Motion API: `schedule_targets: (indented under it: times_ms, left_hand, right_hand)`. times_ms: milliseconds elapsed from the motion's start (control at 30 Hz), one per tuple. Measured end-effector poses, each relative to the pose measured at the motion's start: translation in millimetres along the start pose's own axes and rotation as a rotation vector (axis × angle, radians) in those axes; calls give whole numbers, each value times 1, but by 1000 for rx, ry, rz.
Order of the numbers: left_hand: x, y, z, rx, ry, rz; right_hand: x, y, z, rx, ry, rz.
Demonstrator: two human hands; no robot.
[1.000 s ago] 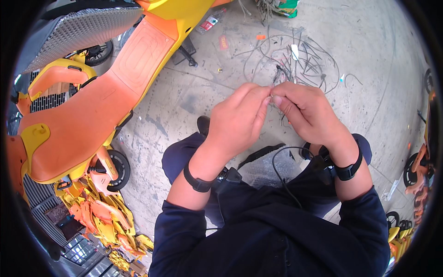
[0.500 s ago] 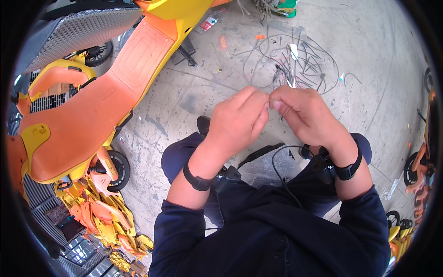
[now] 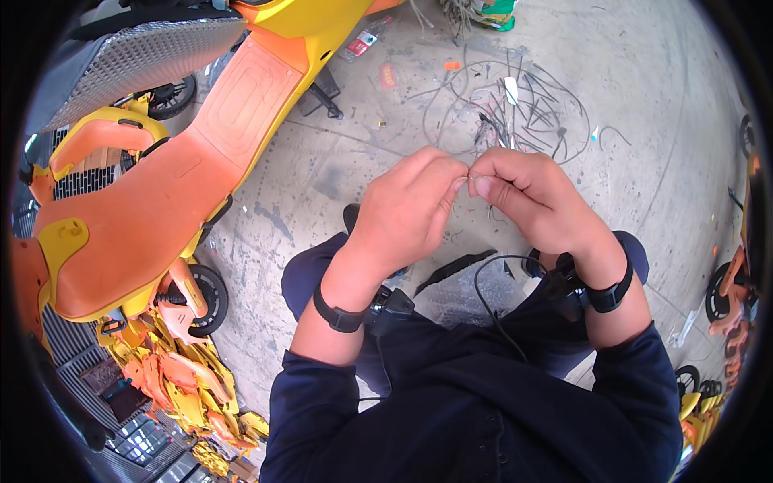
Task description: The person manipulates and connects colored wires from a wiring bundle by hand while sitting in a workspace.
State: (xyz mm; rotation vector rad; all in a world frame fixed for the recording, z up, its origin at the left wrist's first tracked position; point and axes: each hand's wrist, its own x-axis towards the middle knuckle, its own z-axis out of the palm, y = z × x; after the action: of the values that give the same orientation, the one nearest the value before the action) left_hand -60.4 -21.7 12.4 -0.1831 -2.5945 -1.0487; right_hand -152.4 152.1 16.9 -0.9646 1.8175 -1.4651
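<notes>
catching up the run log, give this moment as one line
left hand: pinching | right hand: pinching | between fingertips: thin strand, type unclear | floor: tangled wires beyond hands

Right of an orange-and-yellow scooter, a red-and-white label wraps a clear bottle; a red wrapper shows faint marks, no lettering legible.

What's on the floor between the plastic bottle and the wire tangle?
In the head view: a flat reddish piece nearer the bottle, and a small orange scrap nearer the wires.
</notes>
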Motion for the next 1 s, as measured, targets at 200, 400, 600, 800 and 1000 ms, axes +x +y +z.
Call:
schedule_targets:
  times_ms: [200, 400, 600, 800, 1000]
  left_hand:
    - [-1, 0, -3, 53, -94, 23]
    - [-4, 0, -1, 99, -122, 40]
    - [-5, 0, 1, 113, -64, 68]
    - [-2, 4, 0, 78, 3, -8]
    - [-1, 1, -6, -116, -47, -13]
  right_hand:
    - [0, -7, -5, 94, -71, 135]
    - [0, 1, -5, 55, -93, 77]
    - [-1, 1, -1, -1, -122, 61]
    - [0, 1, 1, 47, -108, 47]
    - [-1, -2, -3, 105, -83, 24]
